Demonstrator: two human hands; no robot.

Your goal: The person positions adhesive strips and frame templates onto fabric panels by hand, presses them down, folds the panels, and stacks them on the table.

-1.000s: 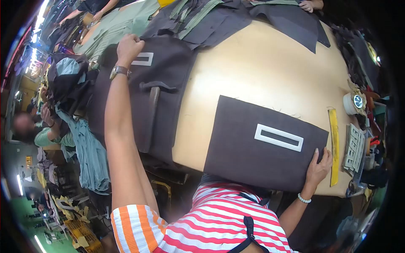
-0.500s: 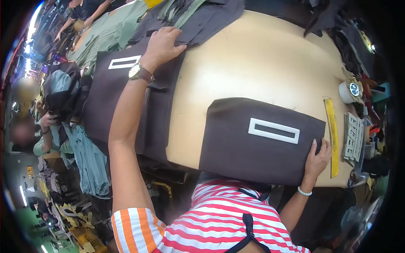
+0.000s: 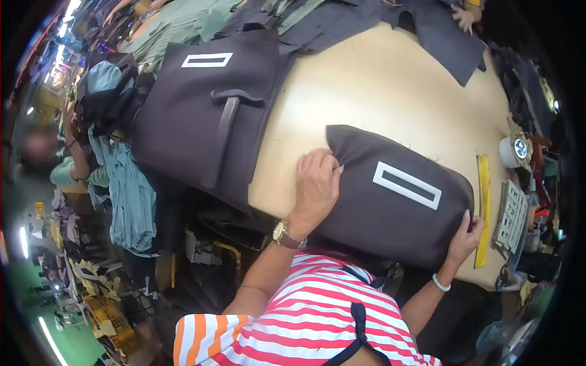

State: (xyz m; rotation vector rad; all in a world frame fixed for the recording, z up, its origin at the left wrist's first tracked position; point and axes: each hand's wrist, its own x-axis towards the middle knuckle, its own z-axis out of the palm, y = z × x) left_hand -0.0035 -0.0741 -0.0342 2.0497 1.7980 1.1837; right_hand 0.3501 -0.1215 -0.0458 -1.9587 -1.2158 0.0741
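Note:
In front of me on the table lies a dark fabric panel (image 3: 390,226) with a white rectangular frame (image 3: 407,185) on its upper face. My left hand (image 3: 318,186), wearing a watch, pinches the panel's left edge, where the fabric puckers. At the opposite edge, my right hand (image 3: 465,241) has its thumb on top and its fingers curled round the side, partly hidden. To the left rests a stack of similar dark panels (image 3: 177,116); its top piece bears another white frame (image 3: 207,60). What looks like a hammer (image 3: 227,131) lies across that stack.
A yellow strip (image 3: 482,210) and a white slotted template (image 3: 511,216) lie at the right, near a round dial device (image 3: 519,148). Dark cut pieces (image 3: 439,46) and green fabric (image 3: 183,27) cover the far side. Another person's hand (image 3: 467,17) reaches in at the top right.
My left hand has come from the stack to the panel's left edge and taken hold of it. The panel now puckers and curves. Another person's hand has appeared at the far side.

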